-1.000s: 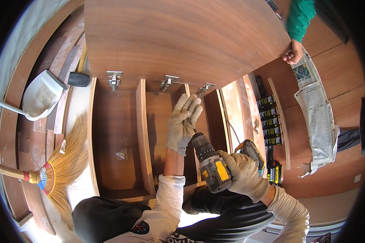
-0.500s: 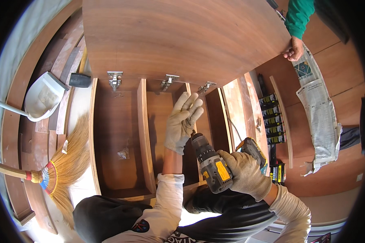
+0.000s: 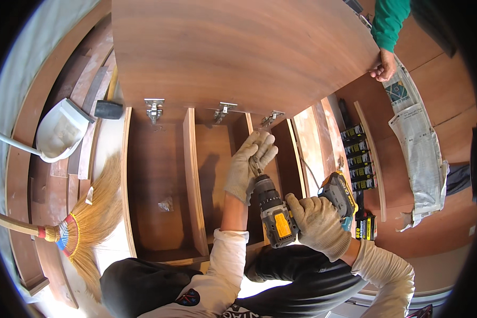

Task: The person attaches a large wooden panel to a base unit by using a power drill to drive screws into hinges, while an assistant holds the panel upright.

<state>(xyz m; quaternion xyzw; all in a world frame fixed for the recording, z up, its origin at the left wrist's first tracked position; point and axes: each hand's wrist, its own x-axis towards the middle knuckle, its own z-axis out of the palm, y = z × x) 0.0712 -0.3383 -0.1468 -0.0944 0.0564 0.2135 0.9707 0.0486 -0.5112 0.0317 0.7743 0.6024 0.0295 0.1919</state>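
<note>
My right hand (image 3: 323, 228), in a worn cotton glove, is wrapped round the grip of a yellow-and-black cordless drill (image 3: 276, 216) pointing away from me. At the drill's tip, my gloved left hand (image 3: 244, 172) has its fingers curled upward against the bit; whatever small thing they hold is too small to make out. Both hands are above an open wooden cabinet (image 3: 191, 175) with upright dividers. A large wooden panel (image 3: 238, 53) stands along its far edge. Metal hinges (image 3: 154, 110) are fixed along the panel's lower edge.
Another person's hand (image 3: 384, 66), in a green sleeve, rests on the panel's right edge. A broom (image 3: 90, 212), a dustpan (image 3: 63, 130) and a mallet head (image 3: 108, 109) lie to the left. A small plastic bag (image 3: 166, 204) sits inside the cabinet. Several black packs (image 3: 361, 159) stand right.
My left hand has moved slightly down and right, its fingers now closer round the drill's tip. The drill points more directly away from me. The whole view has shifted a little.
</note>
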